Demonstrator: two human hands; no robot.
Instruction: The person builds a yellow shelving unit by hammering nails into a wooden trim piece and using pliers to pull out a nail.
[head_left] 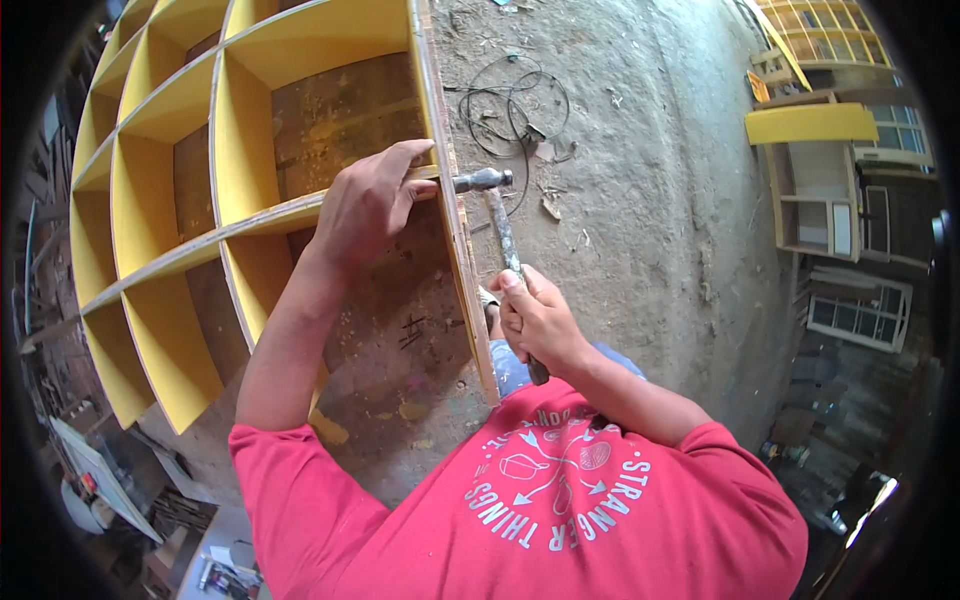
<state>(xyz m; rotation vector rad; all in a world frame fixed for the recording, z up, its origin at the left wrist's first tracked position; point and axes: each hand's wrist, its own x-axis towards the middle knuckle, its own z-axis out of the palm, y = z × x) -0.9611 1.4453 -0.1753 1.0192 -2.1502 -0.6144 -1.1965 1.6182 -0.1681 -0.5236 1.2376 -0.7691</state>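
**Hammer at the edge of a yellow shelf unit**

The hammer lies across the centre of the head view, its metal head at the outer face of the side panel of a yellow shelf unit, level with the point where a horizontal shelf board meets that panel. Whether the head touches the panel edge cannot be told. The worn handle runs down and slightly to the right from the head into the right hand, which is closed around the lower part of the handle, thumb laid along it. The left hand rests on the shelf board just inside the side panel, fingers curled over the board's front edge and fingertips reaching the panel; it presses on the board rather than enclosing any loose object.

The shelf unit lies on its back, its open compartments facing up, yellow on the inner walls and bare brown on the back boards. To its right is a dusty concrete floor carrying a coiled black cable and scattered debris. Further right stand a smaller pale cabinet with a yellow top and a white window frame. The person's red shirt fills the lower edge.
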